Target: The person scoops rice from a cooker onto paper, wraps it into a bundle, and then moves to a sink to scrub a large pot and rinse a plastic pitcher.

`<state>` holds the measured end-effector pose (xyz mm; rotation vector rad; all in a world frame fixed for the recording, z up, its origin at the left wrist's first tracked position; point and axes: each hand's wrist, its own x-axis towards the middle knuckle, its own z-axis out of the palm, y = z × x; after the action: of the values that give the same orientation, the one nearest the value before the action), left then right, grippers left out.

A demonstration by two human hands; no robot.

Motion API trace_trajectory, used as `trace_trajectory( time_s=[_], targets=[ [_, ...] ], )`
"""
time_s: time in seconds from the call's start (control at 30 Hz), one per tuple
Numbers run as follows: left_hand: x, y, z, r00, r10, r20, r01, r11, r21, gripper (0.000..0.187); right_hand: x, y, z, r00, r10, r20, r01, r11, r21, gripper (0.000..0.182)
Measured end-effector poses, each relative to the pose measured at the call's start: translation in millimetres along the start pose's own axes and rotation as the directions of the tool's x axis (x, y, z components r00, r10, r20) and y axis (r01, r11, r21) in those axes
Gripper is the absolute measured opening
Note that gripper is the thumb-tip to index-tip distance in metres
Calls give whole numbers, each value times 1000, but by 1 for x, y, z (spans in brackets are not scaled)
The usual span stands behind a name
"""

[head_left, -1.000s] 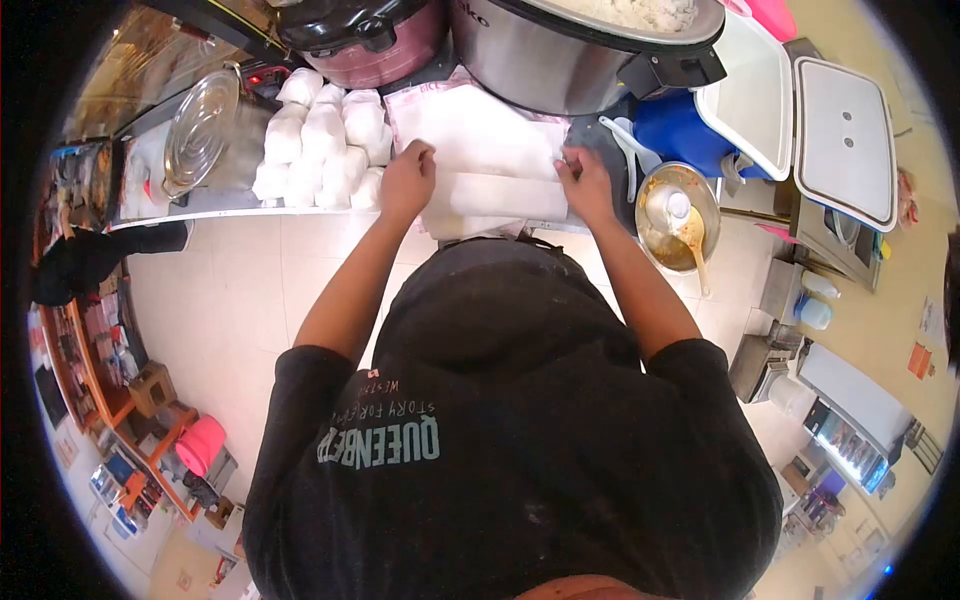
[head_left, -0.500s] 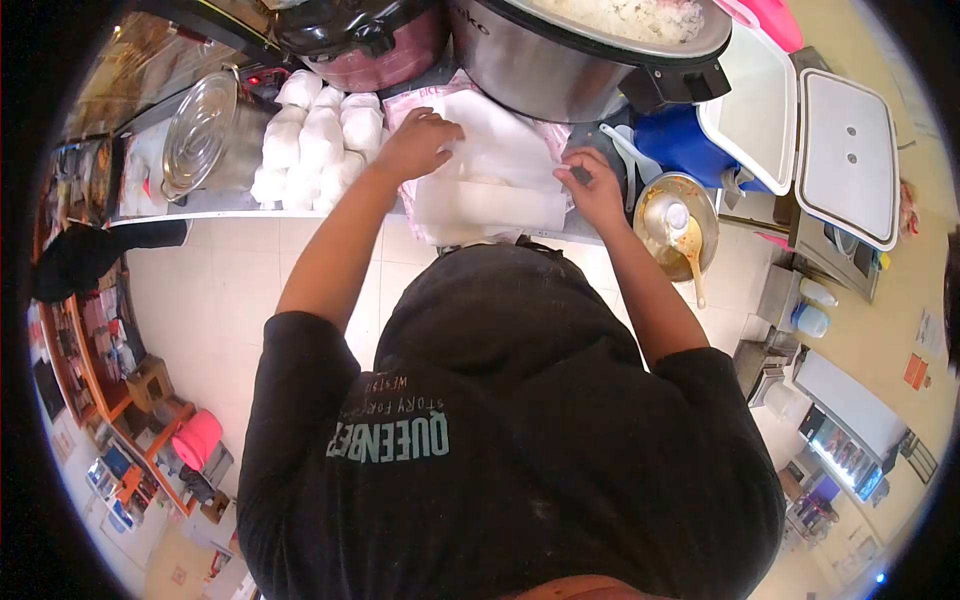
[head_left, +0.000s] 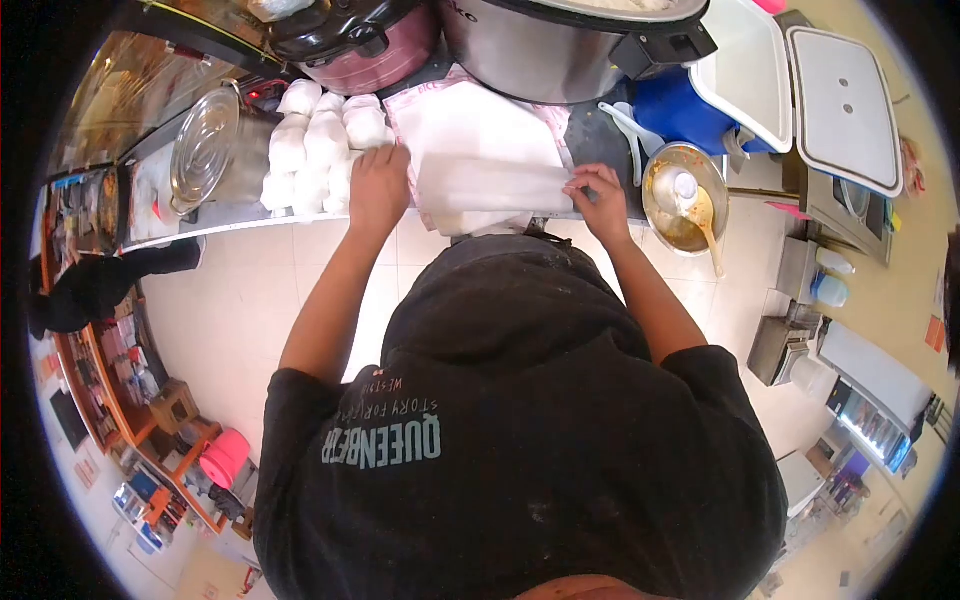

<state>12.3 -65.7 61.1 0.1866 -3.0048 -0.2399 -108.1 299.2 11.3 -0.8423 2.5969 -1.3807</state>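
A white sheet of paper, folded over into a long flat roll, lies across a stack of larger sheets with pink print at the counter's front edge. My right hand pinches the roll's right end between thumb and fingers. Just left of the roll's other end is my left hand, back upward, its fingers bent forward and slightly apart; its fingertips are partly hidden and I see nothing in it. Close beside that hand stand several stacked white wrapped bundles. What lies inside the folded paper is hidden.
Behind the sheets stand a large steel cooker with rice and a pink cooker. A lidded pot is at left. At right are a steel bowl with a wooden spoon, a white spoon and a blue tub.
My left hand has moved left and toward me, off the paper. The paper's near part is now rolled farther over, and my right hand stays at its right end. The view has shifted slightly.
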Motion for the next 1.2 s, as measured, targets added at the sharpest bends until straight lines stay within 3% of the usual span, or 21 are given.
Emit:
trace_trajectory(
  time_s=[0.03,0.1,0.13,0.17,0.2,0.27,0.37,0.47,0.6,0.7,0.8,0.87,0.97,1.0,1.07,1.1,1.2],
  targets=[
    [13,7,-11,997,17,-75,-26,992,-122,28,-1,0,0,1000,-1,-2,1,1000,5,11],
    [47,20,-8,946,251,-205,-305,901,-307,41,-2,0,1,1000,0,-13,0,1000,11,11],
    [58,31,-9,923,385,2,-342,823,-454,62,-3,-1,2,1000,2,-21,-2,1000,13,11],
    [66,39,5,840,531,114,-401,747,-530,74,-4,-2,2,1000,3,-30,-3,1000,14,12],
    [64,51,22,806,562,187,-437,778,-451,80,-6,-4,2,999,9,-41,-9,1000,22,11],
    [71,72,19,603,475,641,-313,880,-357,80,-6,-7,3,998,18,-63,-16,999,35,11],
    [51,71,23,698,436,568,-243,890,-385,73,-11,-13,4,994,56,-89,-53,998,34,12],
    [23,56,56,790,529,310,-441,841,-314,69,-17,-12,9,986,110,-127,-106,994,39,11],
    [-14,63,52,845,521,117,-510,853,-114,71,-27,-9,18,940,191,-283,-177,982,72,19],
    [-32,64,50,845,532,47,-522,842,-136,73,-22,-50,12,957,-220,-192,165,950,-265,32],
    [-46,61,57,863,504,-32,-491,821,-291,67,-16,-90,34,914,-387,124,405,893,-195,43],
    [-55,54,74,910,405,-84,-396,794,-461,65,-24,-75,53,962,-240,131,263,943,-202,46],
    [-62,54,69,990,102,-94,-137,831,-539,48,-35,-47,72,996,-63,70,73,985,-158,43],
    [-61,52,71,992,97,-78,-124,832,-540,44,-38,-41,74,999,-5,43,10,991,-131,40],
    [-49,45,79,994,94,-48,-105,834,-541,36,-35,-30,74,998,-45,40,50,991,-125,30],
    [-41,44,80,992,101,-74,-126,812,-569,21,-30,-26,73,997,-69,36,73,990,-123,25],
    [-26,31,88,991,137,-2,-106,755,-647,15,-19,-16,69,996,-12,88,19,997,-81,18]
  ],
)
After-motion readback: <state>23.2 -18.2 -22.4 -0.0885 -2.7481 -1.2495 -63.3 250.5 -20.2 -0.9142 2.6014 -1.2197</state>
